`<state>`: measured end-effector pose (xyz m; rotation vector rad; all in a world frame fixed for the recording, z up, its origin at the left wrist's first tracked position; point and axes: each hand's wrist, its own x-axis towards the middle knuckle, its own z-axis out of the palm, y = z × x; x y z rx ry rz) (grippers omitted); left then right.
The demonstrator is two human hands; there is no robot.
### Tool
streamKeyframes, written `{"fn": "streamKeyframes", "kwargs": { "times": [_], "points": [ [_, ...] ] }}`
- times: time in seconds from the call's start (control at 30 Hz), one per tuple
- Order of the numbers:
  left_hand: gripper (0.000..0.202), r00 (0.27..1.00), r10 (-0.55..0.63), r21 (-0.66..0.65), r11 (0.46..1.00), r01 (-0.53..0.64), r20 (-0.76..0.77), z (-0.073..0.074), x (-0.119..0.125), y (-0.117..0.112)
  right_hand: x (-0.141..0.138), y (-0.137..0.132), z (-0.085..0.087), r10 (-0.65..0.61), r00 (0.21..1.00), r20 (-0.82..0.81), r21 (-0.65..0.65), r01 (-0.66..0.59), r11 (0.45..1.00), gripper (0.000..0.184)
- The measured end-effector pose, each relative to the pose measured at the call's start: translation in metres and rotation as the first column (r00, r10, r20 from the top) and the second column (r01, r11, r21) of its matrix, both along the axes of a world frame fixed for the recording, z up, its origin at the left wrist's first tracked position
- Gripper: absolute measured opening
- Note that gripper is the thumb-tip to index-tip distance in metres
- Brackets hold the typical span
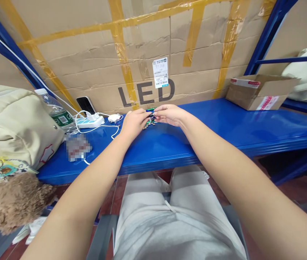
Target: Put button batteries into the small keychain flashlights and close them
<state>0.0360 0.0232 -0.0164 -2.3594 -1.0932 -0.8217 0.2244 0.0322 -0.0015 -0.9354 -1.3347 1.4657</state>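
Observation:
My left hand point(135, 122) and my right hand point(171, 115) meet over the blue shelf, near its back. Between and beneath the fingertips lies a cluster of small dark and green slim pieces point(150, 122) with some roundish metallic ends; they are too small to name. The left fingers are bent and closed at the cluster's left side. From the right, the right thumb and fingers close in on a dark piece. Fingers cover much of the cluster, so what each hand grips cannot be made out.
A taped cardboard box point(94, 68) stands behind the blue shelf point(213, 124). At left are a cream bag point(20, 122), plush toy point(15, 202), water bottle point(61, 115), phone point(85, 104), power strip point(90, 122) and white cables. An open carton point(251, 95) sits at right.

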Motion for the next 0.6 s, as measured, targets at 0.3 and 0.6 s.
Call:
{"fn": "streamKeyframes", "kwargs": {
  "times": [0.3, 0.6],
  "points": [
    [0.026, 0.996, 0.006, -0.023, 1.0, -0.004, 0.088, 0.003, 0.005, 0.0, -0.002, 0.003, -0.001, 0.064, 0.991, -0.118, -0.06, -0.072, 0.996, 0.011],
    [0.022, 0.942, -0.06, -0.197, 0.972, 0.131, 0.33, -0.003, 0.0, 0.009, -0.003, 0.004, -0.002, 0.128, 0.985, -0.113, -0.069, -0.136, 0.988, 0.011]
  ]
}}
